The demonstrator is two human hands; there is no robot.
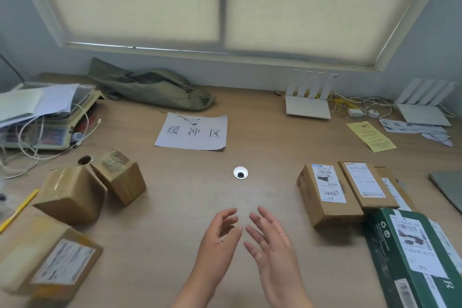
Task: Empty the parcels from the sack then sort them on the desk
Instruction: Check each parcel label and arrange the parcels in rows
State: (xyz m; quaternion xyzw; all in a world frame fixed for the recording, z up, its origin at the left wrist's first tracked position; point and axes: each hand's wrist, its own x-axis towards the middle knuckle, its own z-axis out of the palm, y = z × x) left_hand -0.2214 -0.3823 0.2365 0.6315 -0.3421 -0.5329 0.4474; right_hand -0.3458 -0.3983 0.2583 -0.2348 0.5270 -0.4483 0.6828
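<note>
1. While the green cloth sack is lying flat and floppy at the back of the wooden desk, both hands are hovering over the bare middle of the desk.
2. The left hand and the right hand are facing each other, close but not touching, with fingers spread open and holding nothing.
3. Three brown parcels are sitting on the left: a tilted one, a bigger one beside it, and one with a white label nearest the person.
4. On the right, two brown parcels are lying side by side, touching, and a green box is sitting just in front of them.
5. A paper sign with black writing is lying in front of the sack.
6. A round cable hole is showing between the sign and the hands.
</note>
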